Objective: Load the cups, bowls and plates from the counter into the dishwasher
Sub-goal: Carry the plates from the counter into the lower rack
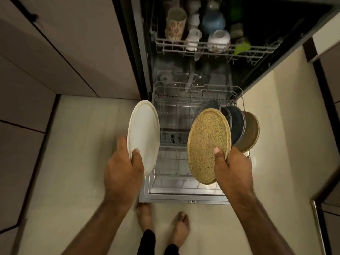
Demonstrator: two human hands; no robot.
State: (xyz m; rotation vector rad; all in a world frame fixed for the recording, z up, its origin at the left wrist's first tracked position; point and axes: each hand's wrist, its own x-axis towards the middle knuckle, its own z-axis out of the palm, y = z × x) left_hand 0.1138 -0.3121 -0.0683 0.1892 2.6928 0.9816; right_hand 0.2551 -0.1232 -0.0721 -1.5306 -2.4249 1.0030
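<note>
a: gripping a white plate (144, 135) by its lower rim, your left hand (121, 170) has the thumb on its face, over the lower rack's (174, 111) left edge.
b: and your right hand (233, 166) pinches a speckled tan plate (207, 142), thumb pressed on its front, tilted just beside the blue plates (237, 122) and a brown plate (251, 131) standing at the rack's right edge.

The left hand (121, 173) and right hand (233, 168) are ungloved, forearms (257, 212) unsleeved, feet (181, 229) bare, trousers (147, 242) black.
</note>
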